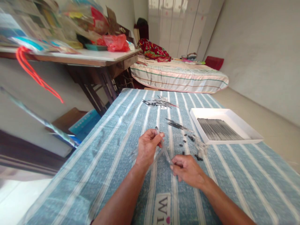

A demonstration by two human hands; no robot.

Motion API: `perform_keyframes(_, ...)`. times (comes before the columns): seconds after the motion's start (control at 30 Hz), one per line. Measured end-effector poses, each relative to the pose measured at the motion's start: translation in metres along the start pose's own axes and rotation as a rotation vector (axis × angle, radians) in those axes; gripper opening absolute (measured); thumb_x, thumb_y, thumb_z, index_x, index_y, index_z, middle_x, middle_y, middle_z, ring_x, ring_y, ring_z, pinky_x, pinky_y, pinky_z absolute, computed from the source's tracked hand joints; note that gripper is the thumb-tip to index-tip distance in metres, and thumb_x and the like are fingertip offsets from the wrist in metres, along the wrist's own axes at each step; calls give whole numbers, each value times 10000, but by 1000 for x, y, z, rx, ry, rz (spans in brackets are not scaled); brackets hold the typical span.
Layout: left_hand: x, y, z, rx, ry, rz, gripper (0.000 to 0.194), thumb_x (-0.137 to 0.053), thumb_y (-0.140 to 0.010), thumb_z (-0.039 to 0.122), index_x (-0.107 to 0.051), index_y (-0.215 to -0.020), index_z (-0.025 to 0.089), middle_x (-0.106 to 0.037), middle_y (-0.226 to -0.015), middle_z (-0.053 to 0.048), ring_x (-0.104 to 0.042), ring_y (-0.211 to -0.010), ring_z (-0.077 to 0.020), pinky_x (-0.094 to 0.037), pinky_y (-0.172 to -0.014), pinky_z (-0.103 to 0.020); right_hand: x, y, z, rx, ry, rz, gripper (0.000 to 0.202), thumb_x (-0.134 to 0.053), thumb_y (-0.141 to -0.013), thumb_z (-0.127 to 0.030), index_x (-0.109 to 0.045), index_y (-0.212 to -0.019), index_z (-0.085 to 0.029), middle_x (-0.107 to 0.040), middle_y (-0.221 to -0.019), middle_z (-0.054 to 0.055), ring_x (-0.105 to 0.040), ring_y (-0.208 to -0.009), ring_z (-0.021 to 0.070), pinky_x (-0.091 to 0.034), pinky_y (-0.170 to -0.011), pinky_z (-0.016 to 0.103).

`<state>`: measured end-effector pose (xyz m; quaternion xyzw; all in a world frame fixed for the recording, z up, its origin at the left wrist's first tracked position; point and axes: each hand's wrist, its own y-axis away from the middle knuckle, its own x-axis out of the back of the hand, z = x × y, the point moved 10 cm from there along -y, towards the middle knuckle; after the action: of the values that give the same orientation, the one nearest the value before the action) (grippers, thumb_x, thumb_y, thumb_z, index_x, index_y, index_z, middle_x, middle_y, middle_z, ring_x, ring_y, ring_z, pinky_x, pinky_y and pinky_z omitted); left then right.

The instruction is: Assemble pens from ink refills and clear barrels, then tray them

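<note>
A clear pen barrel [166, 152] slants between my two hands, with a dark piece at its upper end. My left hand [148, 146] is closed round the upper part, thumb and fingers pinching it. At the lower end, the fingertips of my right hand [187, 170] are closed on the same barrel. More clear tubes lie on the cloth beside and under my left hand, partly hidden. Right of the barrel are small black plugs [185, 141], translucent pieces [201, 147] and a black clip-like part [198, 157]. Thin dark refills [176, 124] lie beyond them.
A white box [252, 139] at the right holds a row of grey pens [217, 129]. Farther back lies a pile of thin dark pieces [158, 102]. The striped cloth [112, 184] covers the table. A cluttered side table [103, 59] stands left, a bed [182, 75] behind.
</note>
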<state>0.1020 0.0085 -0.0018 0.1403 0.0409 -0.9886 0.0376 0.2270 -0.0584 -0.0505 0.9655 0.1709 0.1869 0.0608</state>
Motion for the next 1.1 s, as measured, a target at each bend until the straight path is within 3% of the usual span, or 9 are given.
perform_keyframes(0.23,3,-1,2,-8,21,23,202,-702,-636,221,-508,-650,164,-562,-558,54,-479,-439,-63,-381,-415,-177,-1,-1,1,-23,-37,3,88,-489,-737,-218,-499,-657,-182,-476,-483,-62,-438,-368,74,-351,-390,190)
perform_keyframes(0.77,16,-3,4,-44,24,97,193,-702,-641,220,-520,-664,164,-526,-508,70,-457,-410,-59,-378,-418,-176,-3,-10,4,-24,-94,14,83,-508,-763,-241,-531,-724,-171,-559,-531,-45,-510,-388,82,-396,-424,199)
perform_keyframes(0.97,16,-4,-2,32,7,81,198,-704,-634,262,-533,-621,164,-569,-561,41,-490,-458,-77,-412,-418,-182,-1,-17,0,31,-107,46,187,-487,-816,-327,-547,-752,-163,-608,-605,-10,-553,-423,94,-419,-444,208)
perform_keyframes(1.1,11,-2,-8,139,-65,4,223,-673,-668,355,-620,-639,141,-629,-643,-21,-553,-532,-115,-453,-448,-205,2,-16,-8,101,-71,99,187,-474,-835,-333,-534,-755,-174,-624,-622,0,-578,-482,107,-450,-511,222)
